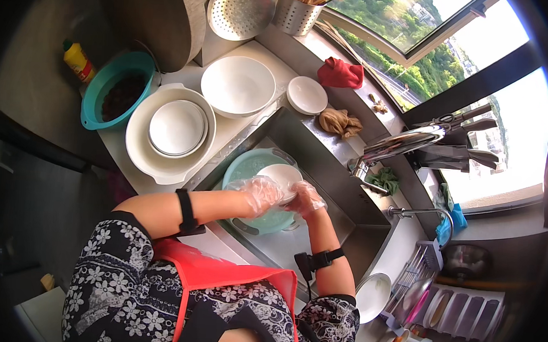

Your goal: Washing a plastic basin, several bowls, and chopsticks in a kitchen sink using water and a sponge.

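Observation:
A white bowl (281, 173) is held between both hands over a light-green plastic basin (242, 162) of water. That basin stands inside a stainless steel sink (334, 174). My left hand (259, 196), in a clear plastic glove, grips the bowl's left side. On the right side of the same bowl is my right hand (305, 198), gloved the same way. The gloved fingers hide part of the bowl's lower rim.
Left of the sink, a white handled basin (136, 136) holds stacked bowls (176, 128); a large white bowl (238, 85) sits beside it. A teal basin (92, 96) holds dark things. A faucet (358, 168) and knife block (442, 154) stand right. A dish rack (413, 271) is lower right.

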`<state>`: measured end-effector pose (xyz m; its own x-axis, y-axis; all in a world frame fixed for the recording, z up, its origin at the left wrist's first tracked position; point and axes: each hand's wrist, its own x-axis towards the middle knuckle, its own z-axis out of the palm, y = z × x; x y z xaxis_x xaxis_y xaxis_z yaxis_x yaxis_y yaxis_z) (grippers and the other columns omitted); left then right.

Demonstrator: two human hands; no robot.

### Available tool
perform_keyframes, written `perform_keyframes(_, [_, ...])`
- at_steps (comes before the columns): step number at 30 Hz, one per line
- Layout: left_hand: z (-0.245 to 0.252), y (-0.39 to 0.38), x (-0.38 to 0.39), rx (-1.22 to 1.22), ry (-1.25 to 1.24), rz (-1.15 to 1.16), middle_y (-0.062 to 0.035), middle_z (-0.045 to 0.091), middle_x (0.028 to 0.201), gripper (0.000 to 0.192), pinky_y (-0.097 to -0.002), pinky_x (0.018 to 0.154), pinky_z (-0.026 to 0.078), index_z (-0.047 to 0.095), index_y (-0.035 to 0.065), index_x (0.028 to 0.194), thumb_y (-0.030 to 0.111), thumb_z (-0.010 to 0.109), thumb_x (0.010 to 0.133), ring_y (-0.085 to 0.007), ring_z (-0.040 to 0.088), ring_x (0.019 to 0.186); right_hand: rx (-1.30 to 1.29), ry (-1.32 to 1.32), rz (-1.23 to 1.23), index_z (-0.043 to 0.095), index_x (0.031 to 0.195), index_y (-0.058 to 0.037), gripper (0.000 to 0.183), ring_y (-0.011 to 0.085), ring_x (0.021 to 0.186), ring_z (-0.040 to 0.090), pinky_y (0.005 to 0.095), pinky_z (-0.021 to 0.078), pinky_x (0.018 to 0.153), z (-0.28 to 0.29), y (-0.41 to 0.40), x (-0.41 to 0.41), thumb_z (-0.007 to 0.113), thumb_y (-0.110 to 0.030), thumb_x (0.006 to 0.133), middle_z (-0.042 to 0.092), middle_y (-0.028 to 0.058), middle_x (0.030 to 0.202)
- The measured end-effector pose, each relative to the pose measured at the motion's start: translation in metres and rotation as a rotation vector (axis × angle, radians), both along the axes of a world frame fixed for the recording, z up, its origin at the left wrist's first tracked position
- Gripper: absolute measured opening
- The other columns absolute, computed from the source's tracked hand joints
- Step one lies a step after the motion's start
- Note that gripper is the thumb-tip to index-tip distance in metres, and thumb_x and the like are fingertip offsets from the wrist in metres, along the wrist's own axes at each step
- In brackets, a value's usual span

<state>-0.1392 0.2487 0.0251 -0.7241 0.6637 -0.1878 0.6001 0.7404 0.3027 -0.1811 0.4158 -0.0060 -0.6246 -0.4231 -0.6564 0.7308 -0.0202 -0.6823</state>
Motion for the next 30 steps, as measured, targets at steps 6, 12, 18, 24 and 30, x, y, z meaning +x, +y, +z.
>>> perform_keyframes(6, [-0.118, 0.006, -0.046, -0.369, -0.404, -0.184, -0.0130, 0.059, 0.088, 0.027, -0.0385, 0.065, 0.045, 0.059, 0.0090, 0.093, 0.012, 0.053, 0.067, -0.0295, 0.056, 0.079, 1.073, 0.551, 0.177, 0.047, 0.097, -0.0018, 0.034, 0.0312, 0.078, 0.058, 0.0380, 0.0485, 0.061, -0.069, 0.003, 0.004, 0.048, -0.010, 0.064, 0.057, 0.0196, 0.087])
perform_keyframes(12, [-0.145, -0.008, -0.066, -0.284, -0.665, 0.017, -0.0126, 0.058, 0.093, 0.025, -0.0384, 0.068, 0.044, 0.061, 0.0056, 0.090, 0.019, 0.053, 0.070, -0.0283, 0.055, 0.078, 1.219, 0.648, 0.286, 0.046, 0.100, -0.0024, 0.037, 0.0319, 0.083, 0.056, 0.0370, 0.0443, 0.071, -0.094, -0.033, 0.017, 0.054, -0.014, 0.065, 0.056, 0.0179, 0.092])
perform_keyframes(18, [-0.171, -0.016, -0.068, 0.004, -1.105, 0.553, -0.0117, 0.062, 0.079, 0.023, -0.0367, 0.067, 0.046, 0.059, 0.0039, 0.091, 0.015, 0.050, 0.073, -0.0238, 0.059, 0.076, 0.733, 0.356, 0.779, 0.051, 0.098, 0.0006, 0.038, 0.0278, 0.075, 0.058, 0.0325, 0.0461, 0.064, -0.147, -0.011, 0.028, 0.060, -0.017, 0.065, 0.058, 0.0171, 0.088])
perform_keyframes(24, [-0.089, 0.007, -0.061, -0.155, -0.331, 0.303, -0.0176, 0.057, 0.093, 0.049, -0.0350, 0.071, 0.046, 0.039, 0.0085, 0.112, 0.008, 0.059, 0.067, -0.0315, 0.056, 0.086, 0.415, -0.120, -0.072, 0.056, 0.090, -0.0030, 0.030, 0.0288, 0.074, 0.057, 0.0335, 0.0449, 0.064, -0.148, -0.016, 0.017, 0.061, -0.022, 0.067, 0.057, 0.0156, 0.088])
perform_keyframes(30, [-0.098, 0.009, -0.066, -0.090, -0.103, 0.153, -0.0163, 0.055, 0.099, 0.044, -0.0379, 0.074, 0.044, 0.038, 0.0128, 0.114, 0.008, 0.051, 0.072, -0.0295, 0.054, 0.089, 0.610, 0.446, -0.231, 0.058, 0.087, -0.0068, 0.034, 0.0299, 0.075, 0.056, 0.0341, 0.0444, 0.063, -0.095, -0.023, 0.011, 0.066, -0.025, 0.059, 0.058, 0.0137, 0.086])
